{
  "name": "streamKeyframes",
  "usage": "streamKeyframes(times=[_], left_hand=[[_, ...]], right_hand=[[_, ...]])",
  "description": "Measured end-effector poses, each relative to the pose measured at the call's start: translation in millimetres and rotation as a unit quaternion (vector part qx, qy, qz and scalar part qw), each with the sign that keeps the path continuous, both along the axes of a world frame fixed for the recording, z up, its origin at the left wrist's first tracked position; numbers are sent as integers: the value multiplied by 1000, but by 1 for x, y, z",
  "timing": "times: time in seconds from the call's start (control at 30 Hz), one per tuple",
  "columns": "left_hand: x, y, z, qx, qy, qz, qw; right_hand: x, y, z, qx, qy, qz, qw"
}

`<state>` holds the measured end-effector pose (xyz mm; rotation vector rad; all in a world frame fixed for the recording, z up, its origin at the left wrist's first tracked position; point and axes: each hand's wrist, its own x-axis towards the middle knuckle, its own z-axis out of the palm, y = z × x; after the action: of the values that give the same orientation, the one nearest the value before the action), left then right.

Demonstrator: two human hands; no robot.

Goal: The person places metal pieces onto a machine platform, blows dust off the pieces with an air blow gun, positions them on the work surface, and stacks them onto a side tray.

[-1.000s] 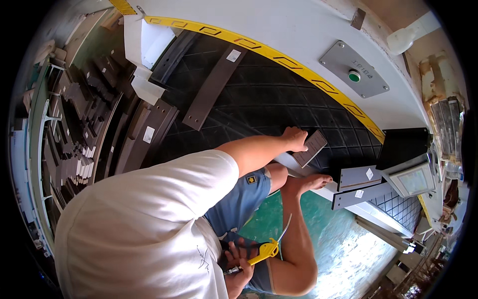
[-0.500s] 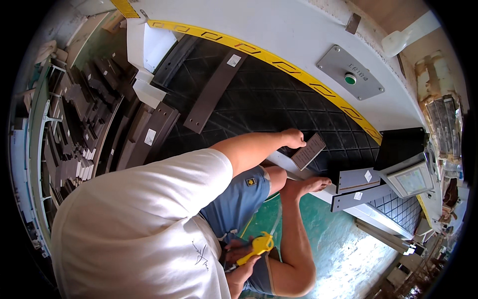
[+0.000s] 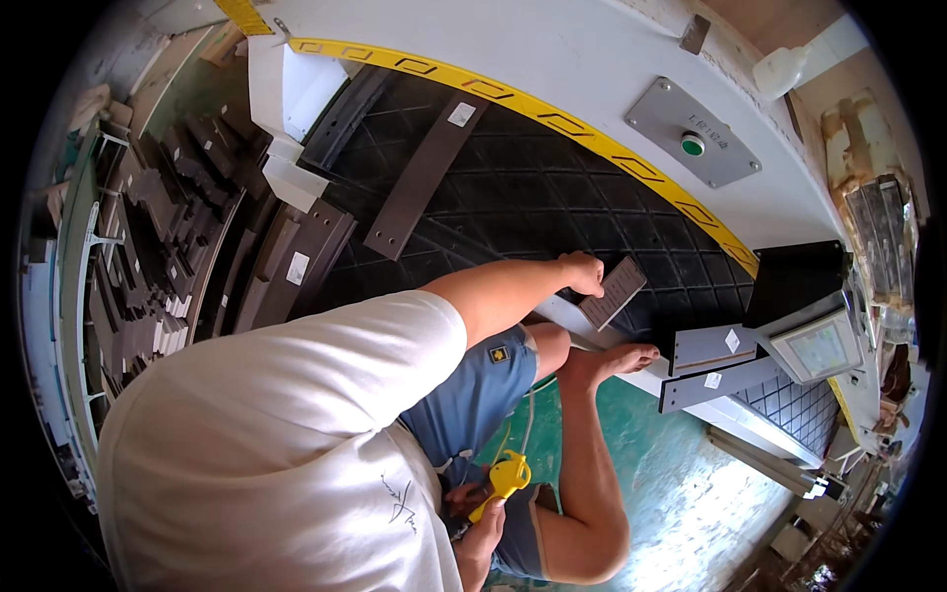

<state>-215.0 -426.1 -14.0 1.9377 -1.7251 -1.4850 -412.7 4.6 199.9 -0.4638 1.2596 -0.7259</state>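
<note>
The green floor shines in front of the black gridded bed. A white machine beam, with a yellow strip running along it, borders the far side of that bed. Off the bed's left end I can see a crowded pile of dark boards. On the near side of the bed sits a person in a white shirt and blue shorts, one bare foot up at the bed's pale front edge. A long brown board lies slantwise on the bed, two holes at its near end and a white label at the other. Two grey boards rest side by side toward the bed's right end, next to a tilted screen. A small brown panel is at the bed's near edge. The left hand reaches over the bed to it, fingers curled at the panel's side (whether they actually pinch it, I cannot tell from here). Out in front of the bed, the right hand is wrapped around a yellow air gun. Beyond the bed, a green button sits on the beam's metal plate.
</note>
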Motion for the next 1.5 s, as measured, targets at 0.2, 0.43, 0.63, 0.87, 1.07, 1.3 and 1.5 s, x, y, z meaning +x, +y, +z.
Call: streamKeyframes(times=[0.2,0.43,0.63,0.87,1.07,1.3,1.5], left_hand=[[-1,-2,-6,-8,-2,-20,1000],[-6,5,-4,-41,-39,-28,998],[-15,7,-3,-61,-51,-24,997],[-9,4,-12,-46,-36,23,998],[23,11,5,-39,75,46,995],[52,133,272,-49,448,-213,867],[59,206,464,-231,241,-467,819]], right_hand=[[2,-3,8,2,47,74,996],[14,-26,14,8,85,201,976],[40,-49,9,-8,119,274,954],[77,-67,0,-71,197,375,903],[80,-66,-3,-92,221,354,904],[66,-61,-27,-74,168,229,956],[64,-61,-26,-95,189,189,959]])
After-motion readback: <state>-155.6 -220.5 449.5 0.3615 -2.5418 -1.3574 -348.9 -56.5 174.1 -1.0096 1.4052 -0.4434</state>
